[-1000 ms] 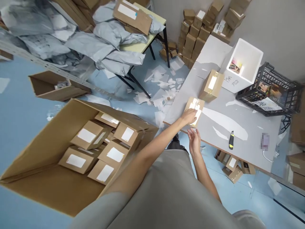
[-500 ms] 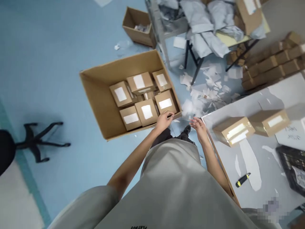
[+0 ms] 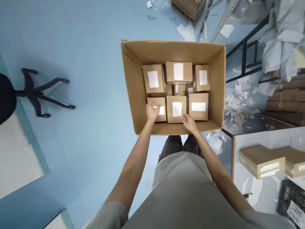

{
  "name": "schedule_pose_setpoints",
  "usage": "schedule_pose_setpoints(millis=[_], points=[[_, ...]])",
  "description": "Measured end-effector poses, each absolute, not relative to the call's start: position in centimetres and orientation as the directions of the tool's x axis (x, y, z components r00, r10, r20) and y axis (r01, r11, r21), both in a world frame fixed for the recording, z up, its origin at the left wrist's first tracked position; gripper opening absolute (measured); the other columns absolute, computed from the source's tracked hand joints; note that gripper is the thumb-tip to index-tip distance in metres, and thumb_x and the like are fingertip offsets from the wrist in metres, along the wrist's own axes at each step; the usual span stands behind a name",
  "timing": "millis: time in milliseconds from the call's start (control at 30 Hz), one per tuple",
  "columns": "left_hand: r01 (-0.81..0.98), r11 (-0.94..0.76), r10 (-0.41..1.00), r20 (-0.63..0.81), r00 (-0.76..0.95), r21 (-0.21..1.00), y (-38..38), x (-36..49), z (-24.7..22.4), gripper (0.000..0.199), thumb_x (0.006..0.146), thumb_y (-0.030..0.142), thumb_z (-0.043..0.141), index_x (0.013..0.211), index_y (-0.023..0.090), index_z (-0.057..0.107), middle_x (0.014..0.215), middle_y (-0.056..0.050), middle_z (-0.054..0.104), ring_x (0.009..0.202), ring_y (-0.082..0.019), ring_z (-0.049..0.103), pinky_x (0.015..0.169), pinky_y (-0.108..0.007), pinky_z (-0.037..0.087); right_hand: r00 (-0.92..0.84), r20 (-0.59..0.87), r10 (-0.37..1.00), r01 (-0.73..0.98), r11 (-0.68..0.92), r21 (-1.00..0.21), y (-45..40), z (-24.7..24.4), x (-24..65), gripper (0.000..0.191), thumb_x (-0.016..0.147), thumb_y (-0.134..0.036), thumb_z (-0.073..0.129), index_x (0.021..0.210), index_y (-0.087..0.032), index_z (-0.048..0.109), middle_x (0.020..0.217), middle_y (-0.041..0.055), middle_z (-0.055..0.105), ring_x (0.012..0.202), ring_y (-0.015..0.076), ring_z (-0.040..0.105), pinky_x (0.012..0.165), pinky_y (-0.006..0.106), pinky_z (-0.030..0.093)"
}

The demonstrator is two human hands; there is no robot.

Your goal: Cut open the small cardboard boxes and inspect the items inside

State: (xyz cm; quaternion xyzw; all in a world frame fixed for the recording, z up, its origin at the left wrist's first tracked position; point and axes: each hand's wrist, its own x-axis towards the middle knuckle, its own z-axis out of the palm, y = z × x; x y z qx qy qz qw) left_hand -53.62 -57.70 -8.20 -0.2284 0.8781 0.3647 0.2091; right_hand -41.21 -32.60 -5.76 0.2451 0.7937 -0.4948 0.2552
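Observation:
A large open cardboard carton (image 3: 175, 51) stands on the floor before me, holding several smaller cardboard boxes with white labels. My left hand (image 3: 152, 112) is over the front-left small box (image 3: 160, 118), thumb and fingers apart and partly covering its label. At the lower right corner of the front-middle small box (image 3: 176, 119) is my right hand (image 3: 189, 123), fingers loosely bent and not wrapped around anything. Whether its fingertips touch that box I cannot tell. Right of it sits the front-right small box (image 3: 198, 115). Behind are three more upper boxes, with others partly hidden below.
A worktable (image 3: 247, 141) at right bears two cardboard boxes (image 3: 269, 163), a cutter knife (image 3: 247, 195) and a black crate (image 3: 286, 194). Paper scraps (image 3: 238, 111) litter the floor near a metal-legged stand. A black swivel chair base (image 3: 35, 92) lies left.
My view has turned toward the carton, which now sits squarely before me. My left hand has moved from its near rim to inside; my right hand has come from beside the table into it.

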Motion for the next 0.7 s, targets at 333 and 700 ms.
schedule_pose_setpoints(millis=[333,700], points=[[-0.705,0.596,-0.351,-0.665,-0.659,0.384,-57.7,-64.8,-19.1,0.126,0.087,0.040,0.100,0.177,-0.001,0.021,0.187,-0.039,0.018,0.180,-0.047,0.020,0.147,-0.056,0.023,-0.852,-0.509,0.124,0.421,0.739,-0.526,-38.6,-8.5,-37.7,0.042,0.114,-0.031,0.054,0.145,-0.014,0.077,0.153,0.0234,0.074,0.147,0.0370,0.068,0.132,0.058,0.051],[-0.748,0.492,-0.470,-0.587,-0.659,0.445,-57.6,-65.1,-22.5,0.126,0.093,0.041,0.094,0.179,-0.003,0.013,0.181,-0.036,0.028,0.179,-0.043,0.025,0.148,-0.051,0.022,-0.821,-0.563,0.091,0.516,0.541,-0.664,-39.1,-12.5,-47.5,0.067,0.113,-0.045,0.062,0.169,-0.010,0.058,0.176,0.0221,0.059,0.169,0.0342,0.052,0.143,0.053,0.039]])
